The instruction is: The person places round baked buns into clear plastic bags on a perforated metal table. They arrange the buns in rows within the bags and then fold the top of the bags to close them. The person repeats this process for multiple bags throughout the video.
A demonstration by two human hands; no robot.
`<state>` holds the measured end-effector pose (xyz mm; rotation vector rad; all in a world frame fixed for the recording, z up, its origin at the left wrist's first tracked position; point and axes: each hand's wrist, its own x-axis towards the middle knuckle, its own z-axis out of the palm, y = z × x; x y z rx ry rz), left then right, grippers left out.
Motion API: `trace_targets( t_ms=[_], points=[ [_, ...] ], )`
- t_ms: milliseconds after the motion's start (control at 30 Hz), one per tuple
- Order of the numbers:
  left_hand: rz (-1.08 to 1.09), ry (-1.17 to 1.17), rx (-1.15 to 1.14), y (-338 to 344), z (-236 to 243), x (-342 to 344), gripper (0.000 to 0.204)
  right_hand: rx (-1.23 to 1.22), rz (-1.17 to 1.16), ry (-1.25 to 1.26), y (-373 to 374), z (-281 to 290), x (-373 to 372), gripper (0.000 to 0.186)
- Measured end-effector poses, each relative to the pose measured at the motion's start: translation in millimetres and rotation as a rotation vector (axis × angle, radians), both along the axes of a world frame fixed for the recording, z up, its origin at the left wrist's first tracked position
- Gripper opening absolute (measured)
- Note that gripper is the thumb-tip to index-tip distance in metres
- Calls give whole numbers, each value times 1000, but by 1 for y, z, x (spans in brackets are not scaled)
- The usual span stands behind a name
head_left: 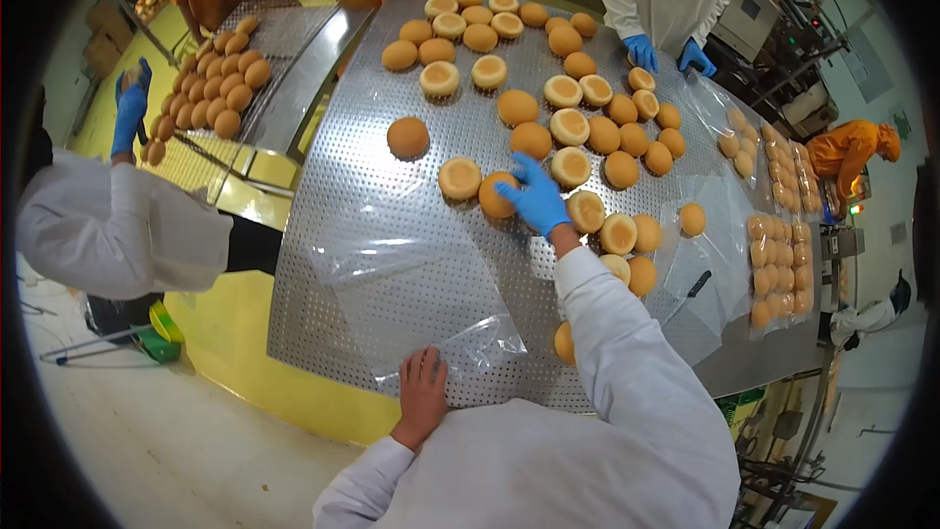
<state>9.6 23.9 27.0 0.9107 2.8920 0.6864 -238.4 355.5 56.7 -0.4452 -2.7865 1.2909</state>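
Note:
My right hand, in a blue glove, reaches out over the perforated metal table. Its fingers are spread, and one fingertip touches the edge of a brown round bun. Just left of that bun lies another with its pale side up. Down at the near edge, my bare left hand rests with its fingers stretched out on the near end of a clear plastic bag. The bag lies flat on the table, and no bun shows inside it. My left thumb is hidden.
Many loose buns spread across the table's far and right parts. A dark-handled knife lies on clear plastic at the right, near bagged buns. Co-workers stand around; a wire rack of buns is at the far left.

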Motion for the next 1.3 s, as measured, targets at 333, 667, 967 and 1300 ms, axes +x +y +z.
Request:
trace_targets(
  t_ms=[333, 667, 967, 1300],
  points=[
    [53, -4, -53, 3, 12, -9, 31, 506, 143, 134, -1, -24, 100, 83],
    [-42, -92, 156, -21, 0, -1, 42, 226, 74, 460, -98, 1, 65, 61],
    [98, -286, 484, -22, -4, 5, 19, 465, 184, 274, -81, -17, 114, 71],
    [-3, -322, 480, -15, -23, -21, 16, -978, -170, 161, -29, -5, 166, 66]
  ],
)
